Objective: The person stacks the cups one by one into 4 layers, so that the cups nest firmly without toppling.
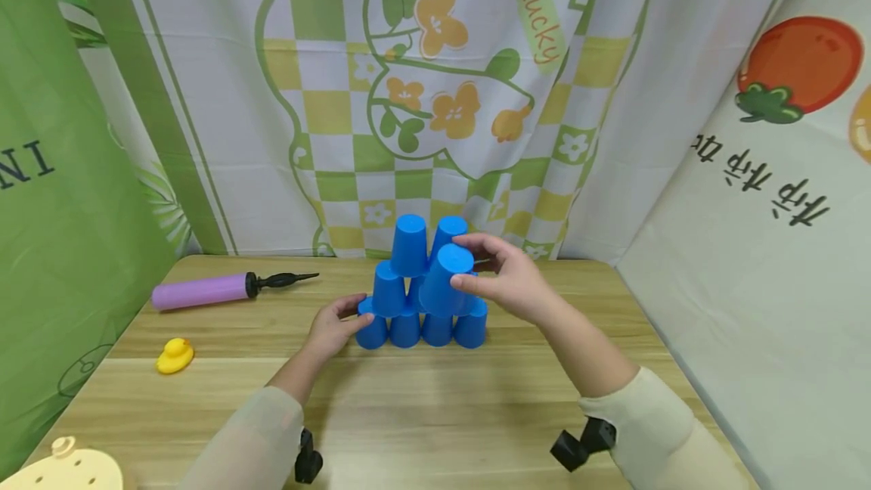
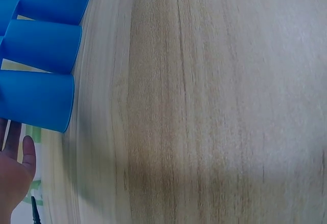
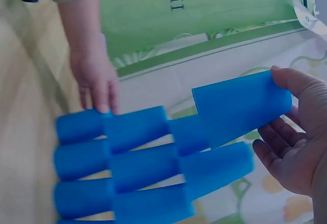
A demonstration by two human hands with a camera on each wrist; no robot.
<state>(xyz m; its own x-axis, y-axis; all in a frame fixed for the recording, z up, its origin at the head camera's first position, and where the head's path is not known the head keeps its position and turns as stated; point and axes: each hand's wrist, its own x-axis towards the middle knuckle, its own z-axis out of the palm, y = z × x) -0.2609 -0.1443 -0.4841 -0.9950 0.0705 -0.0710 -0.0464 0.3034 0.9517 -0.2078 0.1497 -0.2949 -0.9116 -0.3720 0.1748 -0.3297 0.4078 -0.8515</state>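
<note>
Upside-down blue plastic cups stand on the table in a three-tier pyramid, with several in the bottom row, three in the middle and two on top. My right hand pinches one more blue cup by its narrow end, thumb on one side and fingers on the other. That cup is tilted, mouth down, and hides part of the pyramid's right side in the head view. At the left end of the bottom row, my left hand touches the outer cup with fingers fairly straight.
On the wooden table, a purple hand pump with a black nozzle lies at the back left. A yellow rubber duck sits nearer. A cream-coloured object shows at the front left corner. Printed curtains hang behind the table.
</note>
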